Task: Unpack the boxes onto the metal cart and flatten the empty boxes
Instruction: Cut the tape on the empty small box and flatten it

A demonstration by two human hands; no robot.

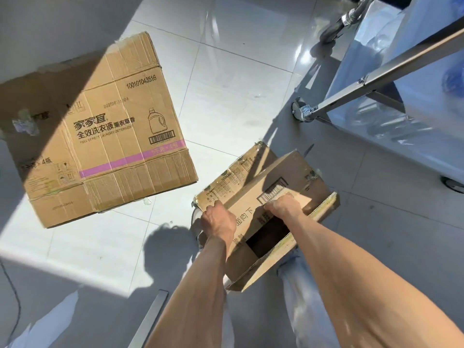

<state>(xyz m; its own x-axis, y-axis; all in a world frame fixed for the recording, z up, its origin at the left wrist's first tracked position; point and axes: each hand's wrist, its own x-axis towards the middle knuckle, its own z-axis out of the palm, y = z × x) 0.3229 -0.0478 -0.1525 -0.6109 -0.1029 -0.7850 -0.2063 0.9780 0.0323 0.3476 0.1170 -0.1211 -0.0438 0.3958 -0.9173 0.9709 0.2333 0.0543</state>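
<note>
1. Small cardboard box (266, 197): you hold it in front of your legs, above the tiled floor (238, 84), its open end toward you and dark inside.
2. Left hand (218, 219): your grip is closed over the box's near left edge, fingers curled out of sight behind the panel.
3. Right hand (285, 205): your grip is closed over the top panel's near edge, fingers tucked into the opening, just beside a printed barcode.
4. Large flattened box (100, 131): it lies flat on the floor to your left, well apart from the held box, one far corner in shadow near the wall.
5. Metal cart (376, 79): it stands to your right; a caster (300, 113) and slanted frame bar border the open strip of floor between cart and cartons.
6. Legible print, large box: "10010104351б"-style number reading 100101043516, "FULL EFFECT LAUNDRY DETERGENT", a bottle outline, a barcode, a pink band.
7. Legible print, small box: Chinese characters "向下"; the remainder is too small to read.
</note>
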